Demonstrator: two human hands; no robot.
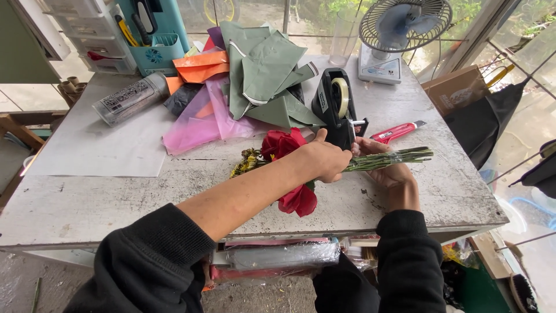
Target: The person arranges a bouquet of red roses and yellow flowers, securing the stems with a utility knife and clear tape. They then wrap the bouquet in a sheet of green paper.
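Observation:
A small bouquet lies sideways over the worn white table (87,203): red roses (282,144) and yellow filler flowers (246,162) at the left, green stems (399,156) pointing right. My left hand (325,159) is closed around the bunch where flowers meet stems. Under the stems sits my right hand (389,168), gripping them from below. A black tape dispenser (336,104) stands just behind both hands, and a strip of clear tape runs from it toward my fingers.
A red utility knife (397,133) lies right of the dispenser. Green, pink and orange wrapping sheets (255,75) are piled at the back, beside a grey spray can (130,98), white paper (104,145), a small fan (402,26) and a teal tool holder (153,40).

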